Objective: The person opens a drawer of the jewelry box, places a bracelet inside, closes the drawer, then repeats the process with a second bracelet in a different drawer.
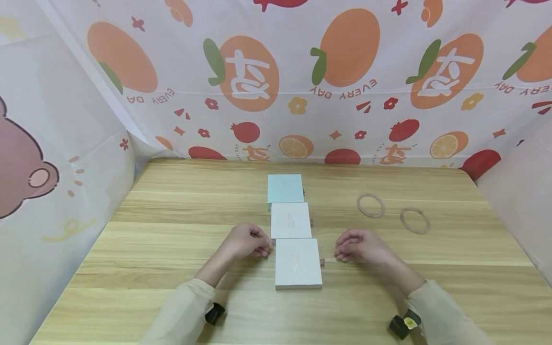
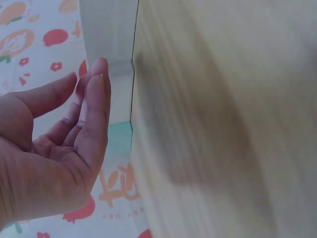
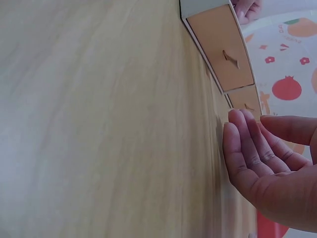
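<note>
Three flat square drawer boxes lie in a column on the table: a light blue box at the back, a white box in the middle and another white box in front. Small ribbon tabs stick out on their right sides; the front box's ribbon tab shows in the right wrist view. Beside the boxes on the left is my left hand, fingers loosely bent, holding nothing. To the right of the front box, a little apart from its tab, my right hand is likewise empty with relaxed fingers.
Two thin pale rings lie on the right part of the wooden table, behind my right hand. A fruit-patterned cloth hangs along the table's back edge. Dark devices are strapped at both wrists.
</note>
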Available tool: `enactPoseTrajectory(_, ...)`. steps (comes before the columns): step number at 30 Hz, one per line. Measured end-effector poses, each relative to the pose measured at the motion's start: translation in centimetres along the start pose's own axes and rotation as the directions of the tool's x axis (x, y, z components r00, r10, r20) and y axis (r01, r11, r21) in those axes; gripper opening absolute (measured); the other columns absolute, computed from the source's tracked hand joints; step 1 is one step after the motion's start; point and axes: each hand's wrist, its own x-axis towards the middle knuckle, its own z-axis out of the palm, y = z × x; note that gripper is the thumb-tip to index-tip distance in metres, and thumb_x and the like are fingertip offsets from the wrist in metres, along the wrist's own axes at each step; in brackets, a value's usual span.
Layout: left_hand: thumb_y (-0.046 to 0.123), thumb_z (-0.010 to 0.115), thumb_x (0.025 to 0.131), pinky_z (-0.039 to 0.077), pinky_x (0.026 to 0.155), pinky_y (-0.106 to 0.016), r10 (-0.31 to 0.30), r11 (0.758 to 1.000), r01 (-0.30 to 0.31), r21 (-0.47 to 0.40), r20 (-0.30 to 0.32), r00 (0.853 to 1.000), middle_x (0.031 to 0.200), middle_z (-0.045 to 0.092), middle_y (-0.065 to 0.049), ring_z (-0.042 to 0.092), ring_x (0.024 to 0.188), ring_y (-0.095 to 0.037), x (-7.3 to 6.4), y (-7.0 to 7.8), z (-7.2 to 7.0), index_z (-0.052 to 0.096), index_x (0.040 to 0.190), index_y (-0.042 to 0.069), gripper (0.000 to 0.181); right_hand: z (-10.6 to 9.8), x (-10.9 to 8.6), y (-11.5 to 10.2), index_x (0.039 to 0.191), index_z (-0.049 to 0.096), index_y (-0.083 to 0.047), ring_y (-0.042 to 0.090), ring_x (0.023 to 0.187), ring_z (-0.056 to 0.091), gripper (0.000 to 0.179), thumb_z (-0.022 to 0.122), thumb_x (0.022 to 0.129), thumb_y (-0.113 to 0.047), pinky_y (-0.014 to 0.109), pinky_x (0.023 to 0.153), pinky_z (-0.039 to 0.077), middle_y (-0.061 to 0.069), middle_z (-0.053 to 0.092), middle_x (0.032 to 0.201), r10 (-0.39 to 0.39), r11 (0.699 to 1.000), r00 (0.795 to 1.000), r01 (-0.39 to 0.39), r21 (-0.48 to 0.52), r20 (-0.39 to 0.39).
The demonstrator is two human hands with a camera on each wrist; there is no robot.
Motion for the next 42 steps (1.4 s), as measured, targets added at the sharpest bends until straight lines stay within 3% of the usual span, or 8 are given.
enactPoseTrajectory(10, -0.001, 0.056, 0.088, 0.055, 0.071, -0.035, -0.008, 0.993, 0.007, -0.116, -0.014, 1.000, 0.081, 0.063, -0.017, 0.064, 0.073, -0.023, 0.8, 0.4, -1.7, 0.059, 0.091, -0.011, 0.011, -0.4, -0.1, 0.1, 0.101, 0.049, 0.019, 0.028, 0.080, 0.065, 0.021, 0.055, 0.085, 0.007, 0.037, 0.074, 0.054, 0.025, 0.063, 0.090, 0.011, 1.000, 1.000, -0.011, -0.010, 0.008)
enactPoseTrajectory(20, -0.002, 0.057, 0.087, 0.055, 0.071, -0.034, -0.061, 0.980, 0.057, -0.193, -0.015, 0.998, 0.083, 0.063, -0.016, 0.063, 0.070, -0.020, 2.5, 0.3, -1.9, 0.059, 0.096, -0.010, 0.012, -0.5, 0.0, 0.2, 0.100, 0.049, 0.018, 0.027, 0.081, 0.065, 0.020, 0.055, 0.084, 0.007, 0.036, 0.075, 0.054, 0.024, 0.063, 0.089, 0.017, 1.000, 1.000, -0.017, -0.001, 0.008)
enactPoseTrajectory(29, 0.002, 0.060, 0.087, 0.055, 0.068, -0.029, -0.116, 0.952, 0.120, -0.281, 0.031, 0.993, 0.084, 0.064, -0.015, 0.063, 0.067, -0.016, 3.8, -0.2, -2.0, 0.055, 0.101, -0.009, 0.019, -0.3, 0.0, 0.4, 0.098, 0.049, 0.019, 0.028, 0.079, 0.066, 0.018, 0.054, 0.083, 0.010, 0.037, 0.074, 0.055, 0.026, 0.063, 0.088, -0.003, 1.000, 1.000, 0.003, -0.008, 0.000)
enactPoseTrajectory(35, 0.001, 0.061, 0.086, 0.055, 0.065, -0.027, -0.132, 0.933, 0.138, -0.334, 0.042, 0.990, 0.082, 0.066, -0.013, 0.064, 0.067, -0.017, 4.9, -0.5, -1.8, 0.054, 0.105, -0.009, 0.022, -0.4, 0.0, 0.6, 0.098, 0.049, 0.020, 0.027, 0.079, 0.066, 0.019, 0.055, 0.083, 0.011, 0.036, 0.074, 0.055, 0.025, 0.063, 0.088, 0.000, 1.000, 1.000, 0.000, -0.003, -0.011)
enactPoseTrajectory(42, 0.003, 0.064, 0.084, 0.055, 0.062, -0.026, -0.129, 0.933, 0.139, -0.332, 0.052, 0.990, 0.079, 0.067, -0.011, 0.064, 0.068, -0.018, 5.2, -0.6, -1.6, 0.057, 0.100, -0.007, 0.020, -0.4, -0.1, 0.6, 0.099, 0.049, 0.019, 0.028, 0.080, 0.065, 0.020, 0.055, 0.083, 0.010, 0.036, 0.074, 0.055, 0.025, 0.063, 0.089, 0.002, 1.000, 1.000, -0.002, -0.004, -0.015)
